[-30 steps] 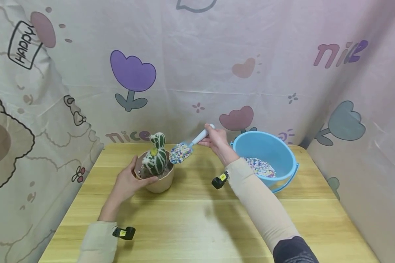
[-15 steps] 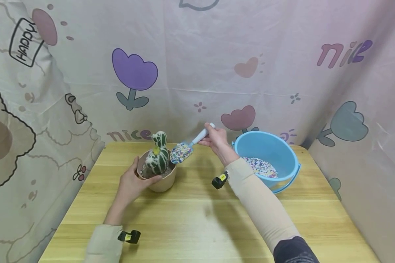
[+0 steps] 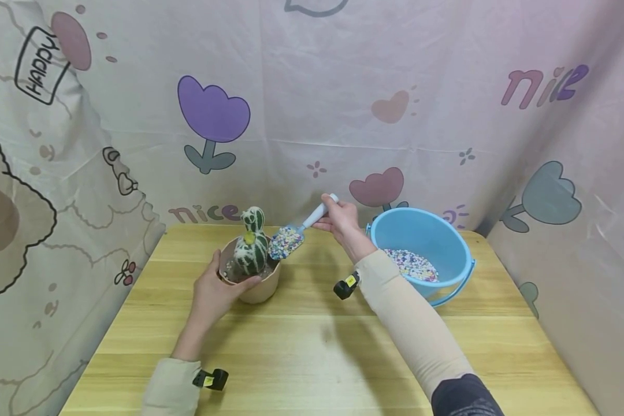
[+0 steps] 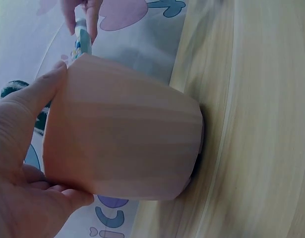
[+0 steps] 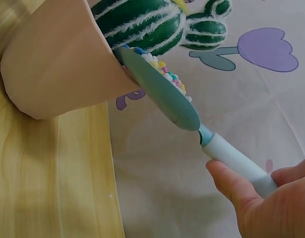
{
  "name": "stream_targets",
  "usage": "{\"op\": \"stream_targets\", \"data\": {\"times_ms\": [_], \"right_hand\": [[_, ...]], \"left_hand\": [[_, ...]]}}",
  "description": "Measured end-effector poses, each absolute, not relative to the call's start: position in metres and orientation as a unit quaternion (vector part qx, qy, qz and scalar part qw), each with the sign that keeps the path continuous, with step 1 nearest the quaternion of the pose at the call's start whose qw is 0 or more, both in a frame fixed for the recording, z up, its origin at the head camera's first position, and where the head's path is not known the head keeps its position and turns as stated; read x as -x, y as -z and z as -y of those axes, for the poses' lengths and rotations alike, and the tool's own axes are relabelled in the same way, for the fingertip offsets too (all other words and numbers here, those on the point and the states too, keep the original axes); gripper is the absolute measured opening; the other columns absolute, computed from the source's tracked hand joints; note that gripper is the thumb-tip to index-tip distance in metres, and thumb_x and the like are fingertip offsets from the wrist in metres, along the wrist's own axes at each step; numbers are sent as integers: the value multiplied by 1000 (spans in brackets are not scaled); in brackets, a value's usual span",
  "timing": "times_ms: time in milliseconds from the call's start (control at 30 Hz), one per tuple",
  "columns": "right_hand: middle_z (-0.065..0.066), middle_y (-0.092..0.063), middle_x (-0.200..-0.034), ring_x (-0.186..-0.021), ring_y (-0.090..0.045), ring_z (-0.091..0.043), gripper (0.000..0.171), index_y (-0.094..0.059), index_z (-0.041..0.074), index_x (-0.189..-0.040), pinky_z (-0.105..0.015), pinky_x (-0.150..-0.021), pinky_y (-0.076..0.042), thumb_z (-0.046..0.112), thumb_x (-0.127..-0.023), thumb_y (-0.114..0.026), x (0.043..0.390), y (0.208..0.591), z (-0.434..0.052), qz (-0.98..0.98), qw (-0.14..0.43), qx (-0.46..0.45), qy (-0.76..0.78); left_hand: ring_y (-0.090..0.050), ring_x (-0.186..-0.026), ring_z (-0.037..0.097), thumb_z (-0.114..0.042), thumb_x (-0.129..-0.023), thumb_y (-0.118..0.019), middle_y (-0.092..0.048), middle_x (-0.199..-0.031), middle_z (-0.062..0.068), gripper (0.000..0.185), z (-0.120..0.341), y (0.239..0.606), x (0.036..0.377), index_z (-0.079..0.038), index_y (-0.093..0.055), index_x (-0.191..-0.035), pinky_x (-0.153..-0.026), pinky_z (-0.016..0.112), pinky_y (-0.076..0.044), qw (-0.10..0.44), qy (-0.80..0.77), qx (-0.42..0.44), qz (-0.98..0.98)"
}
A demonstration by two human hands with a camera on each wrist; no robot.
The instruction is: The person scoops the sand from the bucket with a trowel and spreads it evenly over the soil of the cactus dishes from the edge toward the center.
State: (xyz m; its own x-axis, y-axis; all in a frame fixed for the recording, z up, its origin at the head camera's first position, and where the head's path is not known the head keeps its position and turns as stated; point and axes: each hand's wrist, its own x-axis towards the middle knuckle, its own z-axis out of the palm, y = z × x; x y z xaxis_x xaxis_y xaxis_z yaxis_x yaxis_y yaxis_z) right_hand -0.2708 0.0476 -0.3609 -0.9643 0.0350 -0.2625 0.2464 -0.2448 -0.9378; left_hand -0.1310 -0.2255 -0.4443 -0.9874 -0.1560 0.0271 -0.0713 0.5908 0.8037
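My left hand grips the rim of a beige flower pot, thumb along the near side and fingers round the left. A green cactus with white fuzzy stripes and a yellow flower stands in the pot. My right hand holds the pale handle of a small trowel, heaped with multicoloured pebbles. In the right wrist view the blade of the trowel reaches over the pot's rim, its tip close beside the cactus. The left wrist view shows the pot wall with the left thumb at its rim.
A light blue bucket with more coloured pebbles inside stands right of the right forearm, its handle hanging down at the front right. The wooden table is backed by a printed curtain on the far side and both flanks.
The left hand and the pot have shifted slightly to the right, closer under the trowel. The right hand and the loaded trowel stay almost still.
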Motion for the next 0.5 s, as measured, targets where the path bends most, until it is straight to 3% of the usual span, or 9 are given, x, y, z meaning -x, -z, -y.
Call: {"op": "stream_targets", "data": {"times_ms": [300,500], "right_hand": [[-36,-66,-116,-115,-70,-51,51,-52,-10,-143,-40,-83,-68,26,-108,-61,270,360,-45,-610,59,-110,782],[-40,-64,-123,-115,-70,-50,51,-53,-10,-141,-39,-82,-68,27,-108,-62,269,360,-44,-612,56,-108,781]], "left_hand": [[-28,-157,48,-58,-77,-90,-23,-171,29,134,215,445,128,1,-10,-167,-129,61,-29,74,463,-79,880],[-28,-157,48,-58,-77,-91,-23,-171,29,135,209,446,127,2,-10,-167,-130,60,-28,82,463,-90,878]]}}
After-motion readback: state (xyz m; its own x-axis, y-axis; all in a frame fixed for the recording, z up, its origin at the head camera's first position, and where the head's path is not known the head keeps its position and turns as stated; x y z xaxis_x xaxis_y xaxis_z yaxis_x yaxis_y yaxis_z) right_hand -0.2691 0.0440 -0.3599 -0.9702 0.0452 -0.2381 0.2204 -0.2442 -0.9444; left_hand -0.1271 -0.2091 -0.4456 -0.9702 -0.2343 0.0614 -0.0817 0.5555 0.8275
